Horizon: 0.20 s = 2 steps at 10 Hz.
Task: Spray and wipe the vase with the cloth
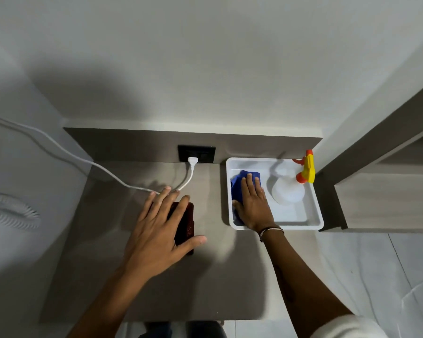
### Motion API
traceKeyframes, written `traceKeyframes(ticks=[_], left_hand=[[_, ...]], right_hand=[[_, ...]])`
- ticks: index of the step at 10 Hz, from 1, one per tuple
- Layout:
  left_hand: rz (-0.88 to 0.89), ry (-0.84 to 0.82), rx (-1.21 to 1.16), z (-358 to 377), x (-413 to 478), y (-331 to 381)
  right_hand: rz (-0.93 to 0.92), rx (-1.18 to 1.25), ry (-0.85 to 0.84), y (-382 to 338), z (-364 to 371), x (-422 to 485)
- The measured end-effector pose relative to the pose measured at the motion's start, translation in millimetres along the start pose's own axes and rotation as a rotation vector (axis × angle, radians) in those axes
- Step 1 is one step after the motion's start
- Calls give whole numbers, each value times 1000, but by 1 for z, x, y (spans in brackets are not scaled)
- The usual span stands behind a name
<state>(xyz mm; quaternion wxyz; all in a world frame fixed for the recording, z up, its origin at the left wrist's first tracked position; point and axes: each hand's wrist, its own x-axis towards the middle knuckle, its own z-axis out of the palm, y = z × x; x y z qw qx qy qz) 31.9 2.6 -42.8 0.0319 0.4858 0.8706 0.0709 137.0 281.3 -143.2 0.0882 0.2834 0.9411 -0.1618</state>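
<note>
Vase (185, 225) sits under your open left hand (156, 237), so close your flat right hand (252, 203) fingers around the cloth (239, 184) and lift.

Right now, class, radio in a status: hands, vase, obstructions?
Left hand flat over dark vase. Right hand on blue cloth in tray. Spray bottle untouched.

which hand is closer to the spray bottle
Right. The right hand lies flat on the blue cloth inside the white tray, just beside the spray bottle. The left hand is outside the tray, over the dark vase.
</note>
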Motion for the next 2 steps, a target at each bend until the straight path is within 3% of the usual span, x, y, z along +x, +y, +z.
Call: traceKeyframes(ticks=[2], left_hand=[[-59,20,-144,-12,0,1]], right_hand=[[-126,68,262,-57,-26,-46]])
